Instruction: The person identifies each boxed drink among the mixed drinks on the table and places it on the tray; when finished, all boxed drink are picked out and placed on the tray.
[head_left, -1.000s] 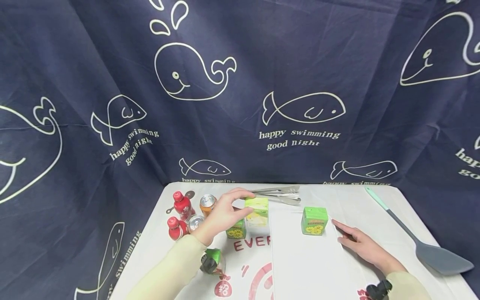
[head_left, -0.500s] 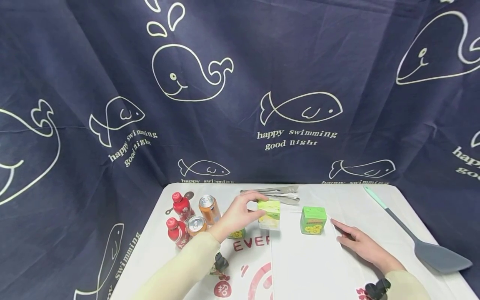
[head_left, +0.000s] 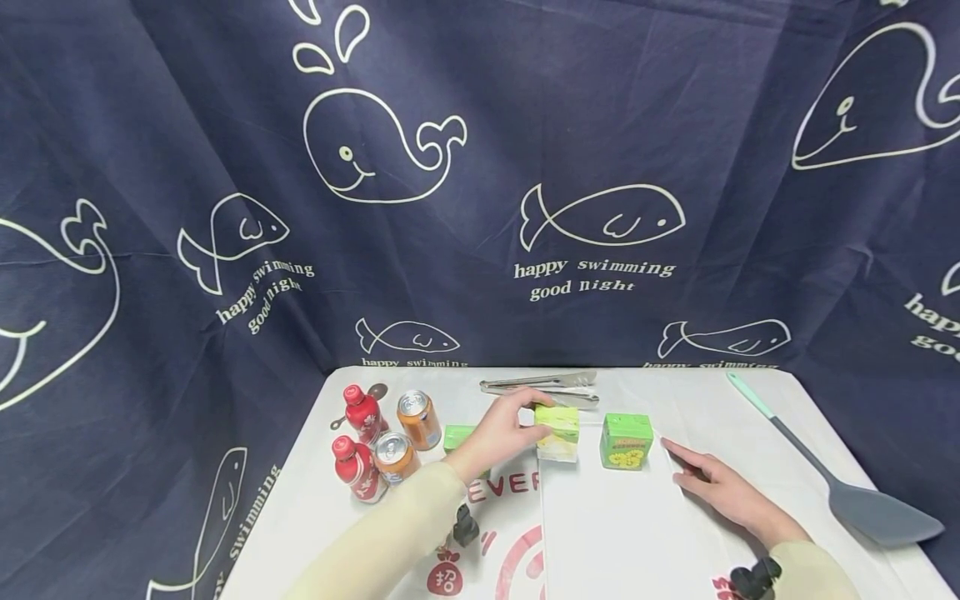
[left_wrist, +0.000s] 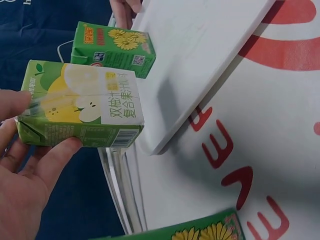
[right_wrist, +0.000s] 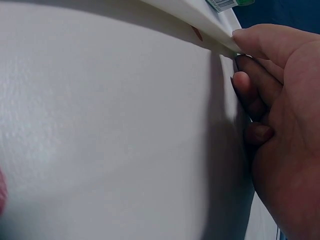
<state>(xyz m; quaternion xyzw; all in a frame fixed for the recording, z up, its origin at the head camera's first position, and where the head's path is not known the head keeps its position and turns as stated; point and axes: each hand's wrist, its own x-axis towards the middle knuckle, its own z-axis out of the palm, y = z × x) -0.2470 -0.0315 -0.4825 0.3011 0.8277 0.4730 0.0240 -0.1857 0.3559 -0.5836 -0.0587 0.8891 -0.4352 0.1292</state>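
Note:
Between thumb and fingers the left hand (head_left: 504,435) pinches a yellow-green juice carton (head_left: 557,433) by its top, over the left edge of a white board (head_left: 615,533). The left wrist view shows the carton (left_wrist: 82,105) with a shadow on the board (left_wrist: 185,60) beneath it. A green carton (head_left: 627,442) stands on the board's far part. At the board's right edge, the right hand (head_left: 731,496) touches the rim; the right wrist view shows its thumb and fingers at that edge, the hand (right_wrist: 285,115) partly curled.
Red bottles (head_left: 358,468), orange cans (head_left: 418,419) and a spoon stand or lie at the left. Metal tongs (head_left: 540,383) lie behind the board. A green carton (head_left: 459,437) is partly behind the left arm. A grey spatula (head_left: 877,512) lies at the right.
The left hand has moved right with the yellow-green carton, from beside the other green carton to over the board's left edge. The right hand has stayed at the board's edge.

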